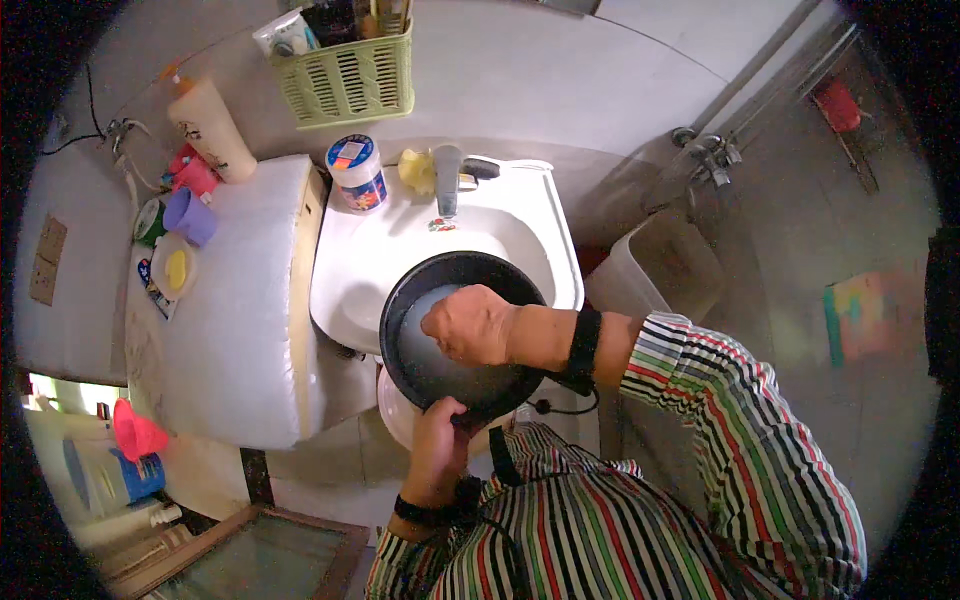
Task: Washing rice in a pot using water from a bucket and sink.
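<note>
A round black pot or pan (400, 307) with cloudy whitish liquid in it is held over the front edge of the white sink (330, 277). My left hand (442, 435) grips its near rim, thumb over the edge. My right hand (469, 326) is inside the pan, over the liquid, with its fingers curled; whether it holds anything there is hidden. Behind the pan, the grey faucet (448, 180) points into the basin. A yellow sponge or cloth (417, 171) lies beside the faucet, and a white tub with a blue lid (356, 172) stands at the sink's back left corner.
Left is a white-covered surface (247, 300) with a pump bottle (214, 131), a purple cup (190, 217) and yellow soap (176, 270). A green basket (349, 82) hangs above the sink. A translucent bin (637, 277) stands right; a pink basin (394, 412) is under the pan.
</note>
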Action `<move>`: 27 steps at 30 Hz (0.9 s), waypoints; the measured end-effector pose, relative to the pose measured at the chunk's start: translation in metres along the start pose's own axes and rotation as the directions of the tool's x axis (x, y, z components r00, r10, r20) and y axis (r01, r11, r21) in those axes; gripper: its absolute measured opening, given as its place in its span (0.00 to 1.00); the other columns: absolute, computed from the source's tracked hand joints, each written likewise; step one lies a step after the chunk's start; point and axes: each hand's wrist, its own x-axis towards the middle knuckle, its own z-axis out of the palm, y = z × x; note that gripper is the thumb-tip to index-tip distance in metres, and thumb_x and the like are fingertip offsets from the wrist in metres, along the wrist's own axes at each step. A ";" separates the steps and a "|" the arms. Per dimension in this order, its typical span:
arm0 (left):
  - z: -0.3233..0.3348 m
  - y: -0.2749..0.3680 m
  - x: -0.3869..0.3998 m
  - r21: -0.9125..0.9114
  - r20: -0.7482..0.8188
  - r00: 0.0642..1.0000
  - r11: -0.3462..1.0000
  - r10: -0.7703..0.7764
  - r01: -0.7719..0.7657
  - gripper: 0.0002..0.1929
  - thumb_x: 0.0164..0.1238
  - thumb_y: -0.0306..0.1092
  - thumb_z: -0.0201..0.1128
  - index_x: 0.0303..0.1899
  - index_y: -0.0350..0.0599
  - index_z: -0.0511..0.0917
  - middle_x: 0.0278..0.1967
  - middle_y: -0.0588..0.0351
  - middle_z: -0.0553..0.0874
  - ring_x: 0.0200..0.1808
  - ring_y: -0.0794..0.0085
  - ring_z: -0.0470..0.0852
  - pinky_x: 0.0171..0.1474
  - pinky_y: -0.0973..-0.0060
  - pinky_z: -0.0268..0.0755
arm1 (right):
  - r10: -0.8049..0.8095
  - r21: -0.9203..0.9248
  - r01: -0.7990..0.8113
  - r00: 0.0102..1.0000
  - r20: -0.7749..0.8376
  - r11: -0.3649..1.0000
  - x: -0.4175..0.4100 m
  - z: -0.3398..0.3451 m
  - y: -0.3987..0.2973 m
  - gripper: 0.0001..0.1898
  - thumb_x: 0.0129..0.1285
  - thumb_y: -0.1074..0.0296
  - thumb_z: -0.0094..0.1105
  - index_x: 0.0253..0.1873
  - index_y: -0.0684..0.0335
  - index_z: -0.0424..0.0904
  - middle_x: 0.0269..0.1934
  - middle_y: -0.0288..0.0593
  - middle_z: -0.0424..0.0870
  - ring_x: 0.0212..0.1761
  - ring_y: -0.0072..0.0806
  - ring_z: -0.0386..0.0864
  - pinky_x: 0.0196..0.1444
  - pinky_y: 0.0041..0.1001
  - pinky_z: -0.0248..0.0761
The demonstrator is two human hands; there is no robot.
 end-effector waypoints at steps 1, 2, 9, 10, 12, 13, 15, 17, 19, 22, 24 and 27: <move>0.002 0.001 -0.001 -0.025 0.005 1.000 1.000 0.018 -0.018 0.14 0.54 0.28 0.53 0.44 0.36 0.76 0.42 0.51 0.83 0.42 0.61 0.84 0.46 0.64 0.80 | -0.042 0.072 0.054 0.987 -0.157 0.996 -0.002 0.001 0.001 0.09 0.52 0.69 0.57 0.39 0.59 0.79 0.35 0.48 0.82 0.35 0.44 0.82 0.37 0.40 0.76; 0.004 0.002 -0.001 -0.050 0.009 0.999 0.998 0.037 -0.037 0.14 0.54 0.28 0.53 0.44 0.36 0.76 0.42 0.50 0.82 0.42 0.61 0.84 0.46 0.63 0.80 | -0.039 0.074 0.052 0.986 -0.161 0.996 -0.002 0.006 0.004 0.09 0.52 0.69 0.57 0.39 0.59 0.79 0.35 0.48 0.82 0.35 0.44 0.82 0.37 0.40 0.76; -0.016 -0.008 0.012 0.005 0.035 0.998 0.998 -0.061 0.060 0.18 0.55 0.29 0.52 0.49 0.34 0.73 0.47 0.48 0.81 0.46 0.56 0.82 0.47 0.61 0.79 | -0.173 -0.268 0.101 0.949 -0.262 0.958 -0.025 0.013 0.014 0.12 0.52 0.61 0.62 0.38 0.61 0.76 0.34 0.49 0.80 0.36 0.44 0.81 0.38 0.39 0.75; -0.014 -0.004 0.010 0.004 0.036 0.998 0.999 -0.041 0.041 0.20 0.55 0.29 0.52 0.51 0.34 0.72 0.48 0.47 0.80 0.47 0.55 0.82 0.48 0.60 0.79 | -0.046 -0.104 0.023 0.975 -0.217 0.994 -0.025 0.000 0.009 0.13 0.53 0.60 0.63 0.37 0.62 0.76 0.33 0.50 0.80 0.35 0.45 0.81 0.37 0.39 0.75; -0.007 0.003 0.004 0.003 0.038 0.999 1.000 -0.020 0.020 0.21 0.55 0.29 0.52 0.52 0.33 0.71 0.49 0.46 0.80 0.47 0.54 0.82 0.48 0.59 0.79 | 0.022 0.069 -0.003 0.959 -0.281 0.998 -0.032 -0.010 0.003 0.14 0.54 0.59 0.62 0.35 0.64 0.76 0.30 0.49 0.80 0.33 0.46 0.80 0.37 0.39 0.74; -0.002 0.006 0.000 0.024 0.045 0.999 1.000 0.002 -0.003 0.22 0.55 0.29 0.52 0.53 0.32 0.70 0.49 0.46 0.80 0.47 0.54 0.82 0.48 0.58 0.79 | 0.021 0.068 -0.001 0.959 -0.282 0.998 -0.032 -0.007 0.002 0.14 0.54 0.59 0.62 0.35 0.64 0.76 0.30 0.49 0.80 0.33 0.46 0.80 0.37 0.39 0.74; 0.004 0.005 0.000 0.049 0.075 0.997 0.999 0.013 -0.017 0.23 0.56 0.29 0.52 0.54 0.31 0.69 0.50 0.45 0.80 0.47 0.54 0.82 0.48 0.58 0.79 | 0.068 0.079 -0.050 0.968 -0.242 0.996 -0.038 0.005 0.008 0.12 0.56 0.59 0.59 0.39 0.61 0.79 0.37 0.51 0.84 0.39 0.44 0.83 0.40 0.37 0.77; -0.002 0.003 0.007 0.030 0.119 0.993 1.000 -0.014 0.010 0.22 0.56 0.28 0.52 0.54 0.32 0.69 0.50 0.46 0.80 0.46 0.54 0.82 0.47 0.58 0.79 | 0.152 -0.150 -0.115 0.953 0.262 0.982 -0.036 0.032 0.028 0.12 0.56 0.61 0.59 0.41 0.61 0.81 0.40 0.50 0.84 0.41 0.43 0.84 0.41 0.36 0.78; -0.004 0.003 0.004 0.023 0.068 0.998 1.000 -0.010 0.009 0.21 0.57 0.29 0.51 0.54 0.32 0.70 0.49 0.46 0.80 0.46 0.54 0.83 0.47 0.59 0.79 | 0.186 -0.104 -0.168 0.963 0.197 0.980 -0.025 0.033 0.023 0.11 0.55 0.65 0.59 0.42 0.60 0.83 0.41 0.49 0.85 0.42 0.42 0.84 0.43 0.37 0.78; -0.018 -0.003 0.012 0.073 0.052 0.999 0.997 -0.009 0.005 0.20 0.60 0.30 0.51 0.54 0.32 0.71 0.49 0.46 0.80 0.46 0.55 0.83 0.48 0.60 0.79 | 0.178 0.034 -0.179 0.984 0.024 0.983 -0.011 0.026 0.024 0.14 0.62 0.60 0.54 0.45 0.63 0.78 0.36 0.54 0.84 0.43 0.45 0.83 0.43 0.38 0.77; -0.023 -0.006 0.015 0.124 0.081 0.997 0.992 -0.004 -0.006 0.19 0.62 0.31 0.51 0.54 0.32 0.71 0.50 0.46 0.80 0.46 0.56 0.83 0.49 0.61 0.79 | 0.175 0.055 -0.179 0.982 0.074 0.982 0.005 0.028 0.028 0.13 0.62 0.61 0.53 0.44 0.64 0.79 0.37 0.55 0.84 0.43 0.45 0.83 0.43 0.38 0.77; -0.028 -0.006 0.012 0.129 0.086 0.994 0.988 0.068 -0.079 0.20 0.66 0.36 0.52 0.55 0.32 0.70 0.51 0.47 0.80 0.48 0.56 0.82 0.51 0.60 0.78 | 0.225 0.099 -0.243 0.961 0.161 0.965 0.033 0.015 0.027 0.13 0.61 0.63 0.53 0.44 0.65 0.80 0.41 0.54 0.84 0.44 0.44 0.83 0.45 0.38 0.77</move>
